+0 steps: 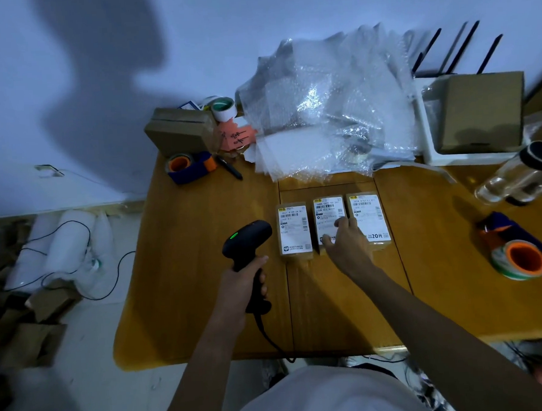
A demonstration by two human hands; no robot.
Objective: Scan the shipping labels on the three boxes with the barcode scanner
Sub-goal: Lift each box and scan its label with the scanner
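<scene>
Three small brown boxes with white shipping labels lie side by side on the wooden table (202,240): the left box (294,230), the middle box (328,213) and the right box (369,217). My left hand (244,283) grips the handle of a black barcode scanner (248,242) just left of the left box; a green light glows on its head, which points toward the boxes. My right hand (347,245) rests fingers-down on the middle box, covering the lower part of its label.
Bubble wrap (330,108) is piled at the table's back. A tape dispenser (190,167), a pen (230,168) and a cardboard box (179,130) sit back left. A second tape dispenser (517,249) and a clear bottle (519,173) are on the right.
</scene>
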